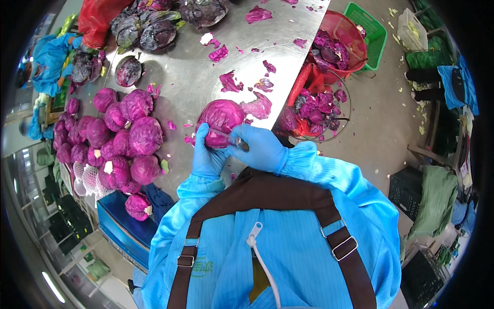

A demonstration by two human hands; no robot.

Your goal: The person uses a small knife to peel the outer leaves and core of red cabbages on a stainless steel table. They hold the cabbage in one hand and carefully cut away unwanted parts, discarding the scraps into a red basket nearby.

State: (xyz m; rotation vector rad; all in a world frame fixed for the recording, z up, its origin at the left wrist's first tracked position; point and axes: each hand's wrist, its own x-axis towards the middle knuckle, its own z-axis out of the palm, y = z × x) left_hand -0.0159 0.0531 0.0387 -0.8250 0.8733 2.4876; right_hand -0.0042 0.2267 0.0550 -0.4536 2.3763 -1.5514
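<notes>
A purple cabbage (222, 116) rests on the steel table (181, 73) in front of me. My left hand (208, 154), in a blue glove, holds it from the near side, with the thumb up along its left. The blue-gloved right hand (260, 148) is closed around a small knife (242, 143), mostly hidden by the fingers; its thin blade lies across the near side of the cabbage. Torn purple leaves (258, 105) lie just beyond and to the right of the cabbage.
Many trimmed purple cabbages (146, 136) are heaped at the left. Darker, untrimmed cabbages (158, 34) sit at the far left. Past the table's right edge stand a red basket (357, 46) and a red mesh bag (305, 83) with leaves. A co-worker in blue (50, 61) is at the far left.
</notes>
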